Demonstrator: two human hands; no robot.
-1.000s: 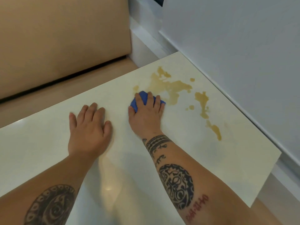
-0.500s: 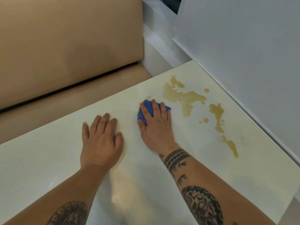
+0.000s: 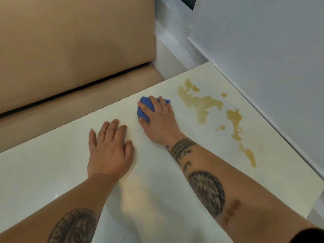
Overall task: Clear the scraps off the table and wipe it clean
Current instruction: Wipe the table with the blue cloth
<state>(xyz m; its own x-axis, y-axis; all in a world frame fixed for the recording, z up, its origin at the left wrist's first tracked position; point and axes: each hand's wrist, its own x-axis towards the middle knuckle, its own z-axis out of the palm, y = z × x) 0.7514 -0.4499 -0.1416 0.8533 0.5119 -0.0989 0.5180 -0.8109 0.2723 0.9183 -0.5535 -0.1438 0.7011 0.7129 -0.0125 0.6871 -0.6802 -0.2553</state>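
A glossy cream table point(image 3: 52, 172) fills the lower view. My right hand point(image 3: 160, 120) lies over a small blue cloth point(image 3: 145, 107) near the table's far edge, fingers spread flat on top of it and pressing it down. To the right of the cloth, a yellow-brown spill point(image 3: 201, 104) spreads in patches, with a trail of smaller blotches point(image 3: 235, 123) running toward the wall. My left hand point(image 3: 109, 151) rests flat on the bare table, left of and nearer than the right hand, holding nothing.
A tan upholstered bench point(image 3: 70, 50) with a seat cushion runs along the table's far side. A white wall panel point(image 3: 263, 58) borders the table on the right. The table's near right corner point(image 3: 313, 195) drops off to the floor.
My right hand has slid the blue cloth leftward, away from the spill toward the far edge. The view has shifted. The left hand stays flat on the table.
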